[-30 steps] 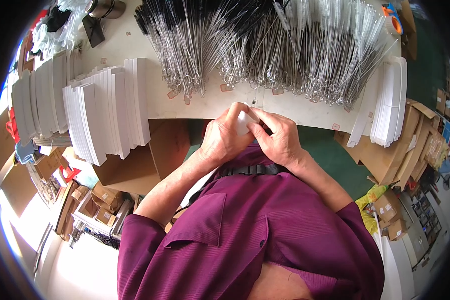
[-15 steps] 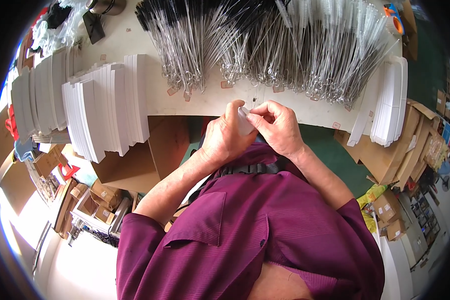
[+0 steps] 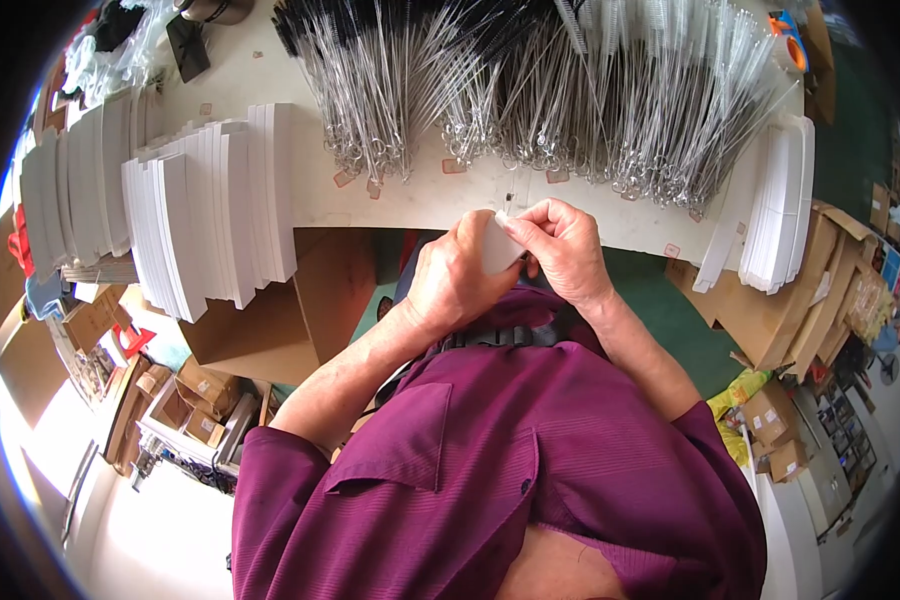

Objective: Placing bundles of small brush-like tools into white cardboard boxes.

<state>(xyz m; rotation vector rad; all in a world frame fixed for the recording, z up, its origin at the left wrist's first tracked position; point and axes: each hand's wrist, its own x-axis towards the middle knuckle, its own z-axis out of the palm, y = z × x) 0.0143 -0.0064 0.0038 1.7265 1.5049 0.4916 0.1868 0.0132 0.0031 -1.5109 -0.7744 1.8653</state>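
Note:
Both my hands meet just in front of the table's near edge. My left hand (image 3: 457, 282) wraps around a small white card (image 3: 497, 247), and my right hand (image 3: 565, 245) pinches its upper corner between thumb and fingers. Most of the card is hidden by my fingers. Just beyond my hands on the white table (image 3: 420, 195) lie rows of thin wire brushes (image 3: 530, 85) with ring ends and dark bristle tips, fanned out across the far half.
Stacks of white cards (image 3: 210, 215) stand on edge at the left, with more white card stacks (image 3: 775, 205) at the right. Small pink tags (image 3: 454, 166) dot the table. Cardboard boxes (image 3: 195, 405) crowd the floor at left and right. My purple shirt (image 3: 500, 460) fills the bottom.
My hands have stayed together at the table edge; the fingers have shifted slightly on the white card, and my right thumb and finger now pinch its top corner.

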